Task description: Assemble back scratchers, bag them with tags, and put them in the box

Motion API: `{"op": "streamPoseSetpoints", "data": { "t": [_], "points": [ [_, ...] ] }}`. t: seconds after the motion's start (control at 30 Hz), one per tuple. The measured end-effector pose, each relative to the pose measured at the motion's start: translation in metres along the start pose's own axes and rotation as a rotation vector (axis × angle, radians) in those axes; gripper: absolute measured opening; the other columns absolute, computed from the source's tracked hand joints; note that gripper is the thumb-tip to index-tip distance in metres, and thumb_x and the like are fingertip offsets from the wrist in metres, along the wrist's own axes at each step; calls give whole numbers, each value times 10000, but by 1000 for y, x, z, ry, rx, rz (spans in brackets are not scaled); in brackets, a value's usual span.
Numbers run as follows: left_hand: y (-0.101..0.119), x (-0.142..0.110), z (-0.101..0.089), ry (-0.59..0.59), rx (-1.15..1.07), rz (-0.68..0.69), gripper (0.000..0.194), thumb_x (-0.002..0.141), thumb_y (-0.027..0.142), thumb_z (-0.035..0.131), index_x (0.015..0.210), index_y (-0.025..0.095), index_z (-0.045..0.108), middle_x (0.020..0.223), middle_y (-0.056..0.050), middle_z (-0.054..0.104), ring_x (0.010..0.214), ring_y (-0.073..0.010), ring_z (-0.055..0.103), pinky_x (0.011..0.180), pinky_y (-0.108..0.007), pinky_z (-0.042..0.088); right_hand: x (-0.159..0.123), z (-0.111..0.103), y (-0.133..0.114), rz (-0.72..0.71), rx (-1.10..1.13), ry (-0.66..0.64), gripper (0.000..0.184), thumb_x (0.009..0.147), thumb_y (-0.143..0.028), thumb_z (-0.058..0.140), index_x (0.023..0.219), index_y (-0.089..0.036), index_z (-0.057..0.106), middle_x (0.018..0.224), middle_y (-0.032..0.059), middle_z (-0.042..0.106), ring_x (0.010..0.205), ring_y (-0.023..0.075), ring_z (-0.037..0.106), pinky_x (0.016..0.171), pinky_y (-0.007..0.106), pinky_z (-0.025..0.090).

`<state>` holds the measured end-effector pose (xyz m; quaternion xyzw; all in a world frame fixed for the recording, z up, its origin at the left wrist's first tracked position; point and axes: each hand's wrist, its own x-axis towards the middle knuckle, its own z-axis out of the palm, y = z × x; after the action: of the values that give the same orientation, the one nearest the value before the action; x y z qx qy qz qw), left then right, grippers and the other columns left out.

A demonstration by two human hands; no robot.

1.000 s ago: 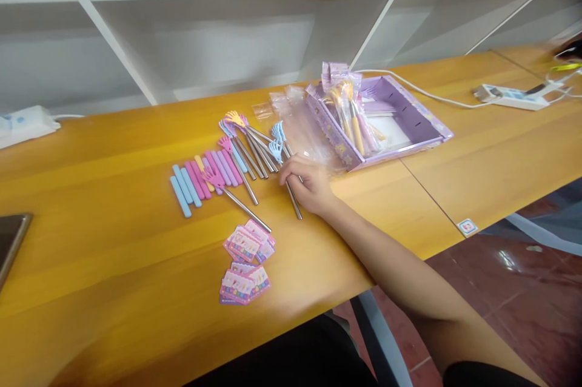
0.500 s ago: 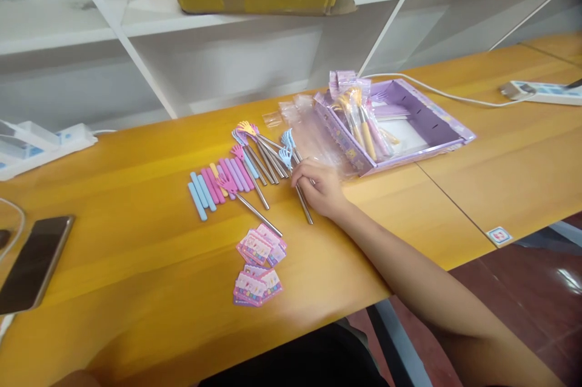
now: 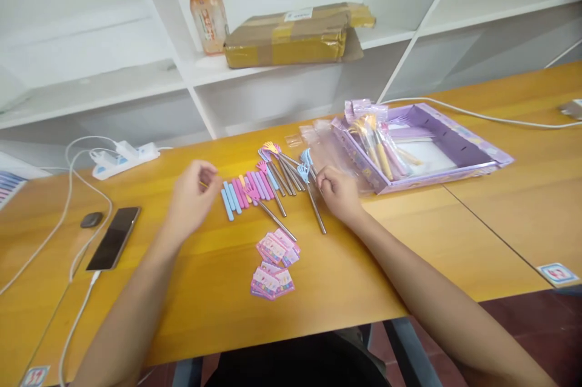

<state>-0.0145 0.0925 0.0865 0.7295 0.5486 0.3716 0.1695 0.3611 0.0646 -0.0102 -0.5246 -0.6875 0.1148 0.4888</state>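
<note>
My left hand [image 3: 193, 196] hovers left of a row of blue, pink, yellow and purple handle sleeves [image 3: 250, 190]; its fingers are loosely curved, with nothing visible between them. My right hand [image 3: 340, 194] is curled closed beside a blue hand-shaped back scratcher [image 3: 314, 202] with a metal rod; its palm is hidden. More back scratchers [image 3: 284, 171], with yellow, pink and blue heads, lie bunched between the hands. One pink back scratcher [image 3: 275, 217] crosses the sleeves. Two small piles of pink printed cards, a farther pile [image 3: 278, 249] and a nearer pile [image 3: 271, 282], lie in front.
A purple open box [image 3: 473, 135] at right holds bagged back scratchers [image 3: 377, 147]; clear plastic bags [image 3: 325, 138] lie beside it. At left are a phone [image 3: 113, 238], a power strip [image 3: 125, 159] and cables. A taped carton [image 3: 291, 41] and a bottle [image 3: 209, 20] stand on the shelf.
My left hand has come into view and risen beside the sleeves. My right hand stays near the blue back scratchers, its fingers curled. The view has shifted left and up.
</note>
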Motion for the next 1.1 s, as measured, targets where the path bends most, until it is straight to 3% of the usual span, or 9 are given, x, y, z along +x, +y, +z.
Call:
{"op": "streamPoseSetpoints", "data": {
  "t": [0.13, 0.2, 0.3, 0.47, 0.67, 0.83, 0.97, 1.1],
  "points": [
    [-31, -19, 37, -213, 379, -209, 493, 954, 561, 649, 1236, 164, 572, 1152, -158, 688, 1047, -351, 710, 944, -511, 575, 2, -1, 4, 13, -20, 10, 211, 776, -46, 458, 712, -242, 499, 733, 24, 596, 734, 196, 578, 736, 297, 407],
    [-47, -30, 44, -281, 420, -212, 571, 987, 578, 589, 1349, 145, 503, 1116, -145, 693, 1045, -351, 721, 939, -489, 572, 3, -3, 4, 18, -48, 4, 200, 782, -46, 478, 733, -232, 533, 763, 36, 613, 758, 201, 576, 743, 300, 392],
    [-60, -41, 43, -285, 429, -144, 538, 1016, 548, 530, 1375, 150, 483, 1014, -99, 691, 1021, -340, 728, 909, -458, 575, 4, -3, 3, 15, -92, -28, 191, 796, -51, 501, 751, -219, 580, 812, 53, 639, 792, 207, 568, 754, 303, 369],
    [-60, -45, 42, -274, 496, -79, 416, 995, 382, 505, 1336, 144, 529, 1048, -126, 706, 1081, -349, 719, 933, -452, 567, 3, 1, 0, 22, -93, -105, 222, 797, -50, 471, 676, -220, 547, 753, 33, 614, 741, 184, 561, 734, 281, 376],
    [-65, -54, 39, -316, 520, -126, 467, 984, 337, 511, 1403, 130, 506, 1028, -104, 713, 1029, -326, 731, 911, -433, 562, 3, 3, 1, 23, -36, -128, 225, 742, -49, 454, 612, -226, 501, 672, 14, 585, 677, 167, 554, 709, 273, 383],
    [-57, -61, 35, -357, 552, -173, 540, 994, 317, 490, 1490, 103, 461, 1180, -171, 728, 1134, -355, 729, 935, -453, 567, 0, 2, 1, 33, 12, -102, 190, 685, -58, 460, 612, -232, 488, 654, 1, 583, 649, 162, 543, 687, 279, 379],
    [-49, -65, 34, -364, 556, -162, 523, 1021, 369, 472, 1483, 126, 473, 1248, -190, 730, 1197, -378, 725, 988, -473, 568, -4, 5, -8, 75, 59, -66, 138, 771, -105, 519, 728, -235, 529, 743, 4, 642, 711, 167, 587, 710, 279, 429],
    [-47, -68, 34, -355, 564, -105, 515, 1044, 430, 444, 1462, 132, 489, 1263, -204, 727, 1222, -396, 718, 1027, -495, 562, -9, 12, -21, 127, 136, -100, 75, 933, -279, 618, 964, -219, 652, 843, 14, 703, 730, 160, 622, 712, 279, 500]
  ]
}}
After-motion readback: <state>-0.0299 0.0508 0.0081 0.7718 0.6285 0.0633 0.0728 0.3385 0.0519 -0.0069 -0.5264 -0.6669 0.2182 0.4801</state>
